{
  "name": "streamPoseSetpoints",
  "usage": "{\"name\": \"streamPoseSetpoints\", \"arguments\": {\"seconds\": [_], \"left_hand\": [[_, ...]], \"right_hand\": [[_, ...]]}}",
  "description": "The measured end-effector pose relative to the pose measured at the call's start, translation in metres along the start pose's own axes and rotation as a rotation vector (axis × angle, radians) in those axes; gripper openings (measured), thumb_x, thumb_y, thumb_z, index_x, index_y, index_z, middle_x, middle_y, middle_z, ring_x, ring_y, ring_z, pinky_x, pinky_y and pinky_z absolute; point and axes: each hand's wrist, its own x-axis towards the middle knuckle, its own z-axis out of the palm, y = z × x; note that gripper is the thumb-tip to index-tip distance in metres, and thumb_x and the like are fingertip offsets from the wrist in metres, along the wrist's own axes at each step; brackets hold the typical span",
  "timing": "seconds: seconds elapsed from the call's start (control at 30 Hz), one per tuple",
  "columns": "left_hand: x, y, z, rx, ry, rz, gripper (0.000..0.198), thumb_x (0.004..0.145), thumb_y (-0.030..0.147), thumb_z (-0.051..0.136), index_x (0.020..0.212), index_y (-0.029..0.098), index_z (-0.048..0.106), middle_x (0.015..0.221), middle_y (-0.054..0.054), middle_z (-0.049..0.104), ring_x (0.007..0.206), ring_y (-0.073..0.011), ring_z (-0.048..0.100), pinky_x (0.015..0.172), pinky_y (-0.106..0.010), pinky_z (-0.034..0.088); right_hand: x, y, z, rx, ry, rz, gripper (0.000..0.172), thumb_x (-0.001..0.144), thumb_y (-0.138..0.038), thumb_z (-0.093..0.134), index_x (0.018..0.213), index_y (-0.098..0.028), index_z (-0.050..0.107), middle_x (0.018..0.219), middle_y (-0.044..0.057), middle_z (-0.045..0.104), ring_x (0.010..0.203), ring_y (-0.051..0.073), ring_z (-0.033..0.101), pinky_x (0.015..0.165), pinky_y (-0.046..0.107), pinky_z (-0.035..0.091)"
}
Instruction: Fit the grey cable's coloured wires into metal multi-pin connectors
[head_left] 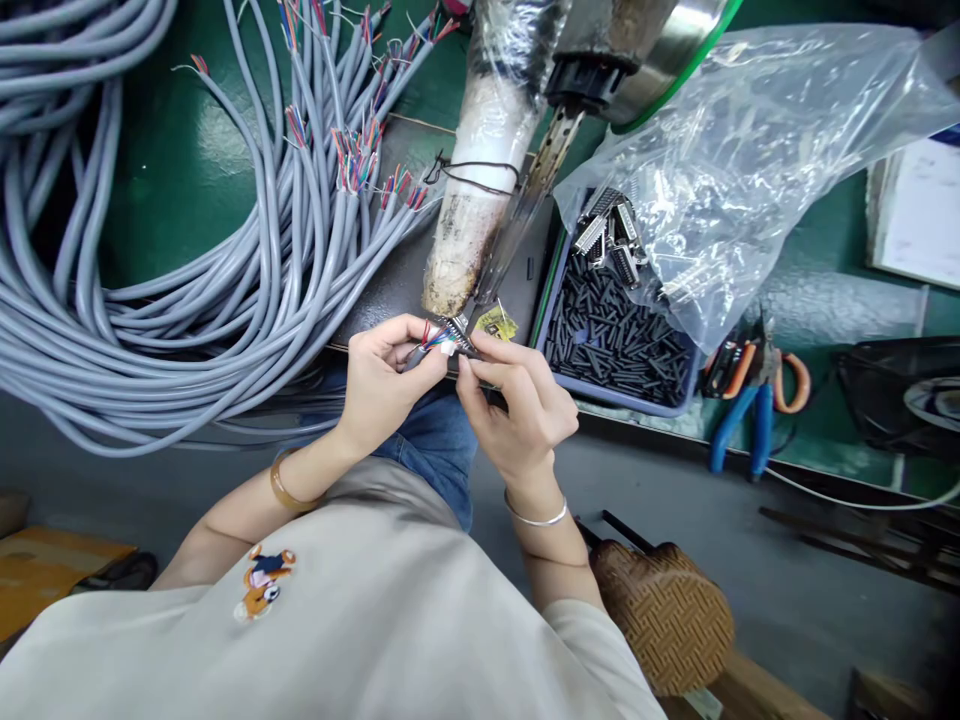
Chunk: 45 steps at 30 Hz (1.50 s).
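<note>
My left hand (386, 375) pinches the end of a grey cable (414, 357) between thumb and fingers. Thin coloured wires (433, 340) fan out of the cable towards a small metal connector with a row of pins (456, 330). From the other side, my right hand (521, 400) is closed at the connector, its thumb and index finger pinching what looks like a thin black tube (471, 356). Just above the connector are the tip of a soldering iron (491, 270) and the browned lower end of a white, plastic-wrapped tube (480, 170).
Many grey cables (247, 290) with stripped ends cover the left. Right of my hands, a blue bin (622, 393) holds short black tubes (615, 330) and metal connectors (611, 235), partly under a clear plastic bag (750, 150). Pliers (761, 390) lie by the table edge; a woven stool (667, 615) stands below.
</note>
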Motion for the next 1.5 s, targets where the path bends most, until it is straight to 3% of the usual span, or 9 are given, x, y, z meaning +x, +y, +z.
{"name": "streamPoseSetpoints", "arguments": {"seconds": [0.2, 0.37, 0.57, 0.7, 0.9, 0.97, 1.17, 1.3, 1.5], "left_hand": [[-0.002, 0.001, -0.001, -0.002, -0.035, -0.040, 0.012, 0.071, 0.014, 0.078, 0.070, 0.014, 0.066, 0.063, 0.005, 0.061, 0.045, -0.0003, 0.041, 0.049, -0.013, 0.043], [-0.009, -0.001, -0.003, 0.032, -0.111, -0.045, 0.012, 0.069, 0.017, 0.079, 0.070, 0.013, 0.068, 0.072, -0.001, 0.068, 0.063, -0.0076, 0.059, 0.060, -0.016, 0.050], [-0.020, -0.006, -0.008, 0.084, -0.292, -0.048, 0.007, 0.072, 0.017, 0.077, 0.072, 0.013, 0.071, 0.070, -0.001, 0.069, 0.064, -0.0085, 0.059, 0.061, -0.018, 0.049], [-0.021, -0.007, -0.014, -0.112, -0.311, -0.189, 0.019, 0.075, 0.021, 0.081, 0.088, 0.014, 0.070, 0.074, -0.001, 0.073, 0.055, -0.0055, 0.057, 0.053, -0.017, 0.046], [-0.011, 0.003, -0.026, -0.482, -0.390, -0.441, 0.035, 0.070, 0.034, 0.090, 0.084, 0.016, 0.063, 0.067, 0.002, 0.069, 0.040, -0.0056, 0.054, 0.037, -0.017, 0.037], [-0.011, 0.004, -0.029, -0.494, -0.403, -0.453, 0.036, 0.067, 0.033, 0.092, 0.080, 0.016, 0.063, 0.068, 0.003, 0.069, 0.040, -0.0057, 0.054, 0.036, -0.017, 0.038], [-0.022, -0.004, -0.026, -0.258, -0.317, -0.139, 0.021, 0.074, 0.027, 0.087, 0.077, 0.014, 0.071, 0.077, -0.002, 0.073, 0.049, -0.0044, 0.057, 0.045, -0.016, 0.044], [-0.028, -0.006, -0.025, -0.024, -0.262, 0.196, 0.008, 0.080, 0.022, 0.079, 0.079, 0.015, 0.075, 0.085, -0.007, 0.076, 0.076, -0.0125, 0.070, 0.067, -0.021, 0.056], [-0.028, -0.004, -0.028, 0.252, -0.295, 0.481, 0.009, 0.086, 0.021, 0.072, 0.079, 0.018, 0.078, 0.087, -0.007, 0.079, 0.075, -0.0142, 0.070, 0.067, -0.024, 0.054]], "right_hand": [[-0.005, 0.001, -0.003, 0.007, -0.017, -0.010, 0.017, 0.089, -0.010, 0.073, 0.093, -0.022, 0.062, 0.102, 0.007, 0.081, 0.088, 0.015, 0.079, 0.077, 0.024, 0.065], [-0.008, 0.003, -0.017, 0.201, -0.029, 0.293, 0.007, 0.096, -0.017, 0.065, 0.096, -0.023, 0.060, 0.102, 0.003, 0.081, 0.069, 0.011, 0.074, 0.059, 0.023, 0.059], [0.008, 0.002, -0.033, 0.408, -0.325, 0.497, 0.014, 0.091, -0.020, 0.070, 0.081, -0.020, 0.060, 0.095, 0.001, 0.080, 0.049, 0.004, 0.057, 0.045, 0.018, 0.043], [0.008, -0.003, -0.034, 0.371, -0.225, 0.421, 0.017, 0.088, -0.014, 0.072, 0.078, -0.022, 0.060, 0.092, 0.000, 0.078, 0.065, 0.009, 0.068, 0.050, 0.021, 0.048], [-0.015, -0.007, -0.032, 0.134, -0.082, -0.120, 0.018, 0.086, -0.010, 0.073, 0.088, -0.024, 0.062, 0.112, 0.004, 0.080, 0.096, 0.018, 0.078, 0.075, 0.028, 0.064], [-0.021, -0.007, -0.032, 0.174, -0.084, -0.060, 0.015, 0.089, -0.013, 0.071, 0.090, -0.024, 0.061, 0.113, 0.005, 0.080, 0.095, 0.018, 0.079, 0.073, 0.029, 0.065], [-0.014, -0.019, -0.042, 0.265, 0.014, 0.492, 0.010, 0.100, -0.025, 0.059, 0.093, -0.025, 0.052, 0.081, -0.004, 0.074, 0.054, 0.009, 0.065, 0.041, 0.020, 0.039], [-0.001, -0.026, -0.043, 0.292, -0.230, 0.555, 0.016, 0.098, -0.030, 0.062, 0.088, -0.024, 0.051, 0.069, -0.007, 0.065, 0.052, 0.008, 0.061, 0.044, 0.018, 0.041], [-0.007, -0.013, -0.029, 0.706, -0.262, 0.615, 0.026, 0.100, -0.044, 0.059, 0.089, -0.025, 0.046, 0.064, -0.009, 0.061, 0.036, 0.004, 0.039, 0.034, 0.018, 0.029]]}}
